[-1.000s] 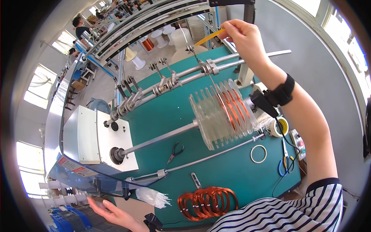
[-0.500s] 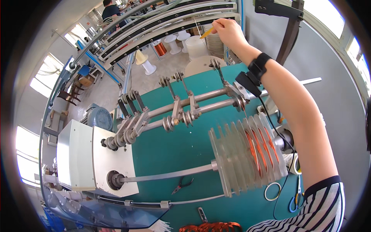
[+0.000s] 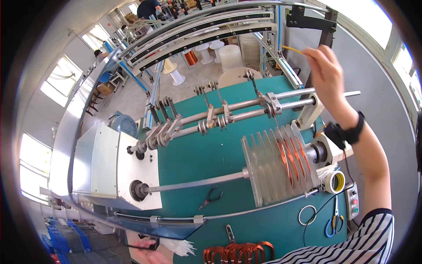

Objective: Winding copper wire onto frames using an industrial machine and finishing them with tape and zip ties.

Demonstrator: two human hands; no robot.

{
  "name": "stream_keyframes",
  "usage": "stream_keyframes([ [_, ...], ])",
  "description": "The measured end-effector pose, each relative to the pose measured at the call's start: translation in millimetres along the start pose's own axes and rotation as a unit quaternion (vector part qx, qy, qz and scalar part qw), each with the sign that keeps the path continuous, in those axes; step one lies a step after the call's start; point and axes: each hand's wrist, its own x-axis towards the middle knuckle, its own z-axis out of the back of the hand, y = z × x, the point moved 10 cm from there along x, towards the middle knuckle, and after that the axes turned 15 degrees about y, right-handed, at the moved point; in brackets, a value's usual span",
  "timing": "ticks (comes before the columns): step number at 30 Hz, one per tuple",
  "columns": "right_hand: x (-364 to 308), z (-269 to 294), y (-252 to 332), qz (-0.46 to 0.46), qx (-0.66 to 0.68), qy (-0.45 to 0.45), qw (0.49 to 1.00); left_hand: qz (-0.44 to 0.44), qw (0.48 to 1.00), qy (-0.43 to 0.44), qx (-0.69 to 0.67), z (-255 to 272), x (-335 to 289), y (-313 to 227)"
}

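Note:
High on the right, my right hand [image 3: 326, 72] is closed on a thin yellow stick [image 3: 292, 49], which points left from the fingers. A black device is strapped to that wrist. Down at the lower left my left hand [image 3: 151, 255] shows smeared and partly cut off, near the edge of a see-through cover [image 3: 171, 235]; its fingers cannot be made out. Between the hands stands a winding machine with a stack of translucent plates [image 3: 268, 169] on its shaft [image 3: 198, 181]. Copper wire [image 3: 292, 160] lies in the right-hand slots, and a strand runs up to a guide pulley.
Pliers [image 3: 210, 198], scissors [image 3: 335, 225], a tape roll [image 3: 335, 181] and a ring [image 3: 307, 215] lie on the green table [image 3: 193, 158]. Finished copper coils [image 3: 237, 253] sit at the near edge. A button box [image 3: 352, 202] stands right; wire spools [image 3: 190, 57] stand beyond.
My right hand has moved right and nearer with the yellow stick, away from the spools at the back. My left hand has come into view at the lower left. The whole view has shifted.

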Motion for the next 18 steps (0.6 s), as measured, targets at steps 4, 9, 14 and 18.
stream_keyframes([
  [4, -73.5, 141.9, 44.9, 0.078, -0.102, -0.058, 0.99, 0.053, 0.985, 0.117, -0.115, -59.1, -10.7, -16.8],
  [9, -192.0, 209.5, -4.5, -0.144, -0.074, 0.106, 0.981, 0.056, 0.915, 0.332, -0.225, -164.9, -30.2, -63.0],
  [14, -341.3, 184.2, -51.8, -0.312, -0.055, 0.216, 0.923, 0.032, 0.824, 0.487, -0.288, -265.8, -51.7, -115.5],
  [18, -499.2, 165.7, -89.4, -0.421, -0.13, 0.336, 0.833, -0.021, 0.822, 0.501, -0.269, -312.7, -62.3, -157.3],
])
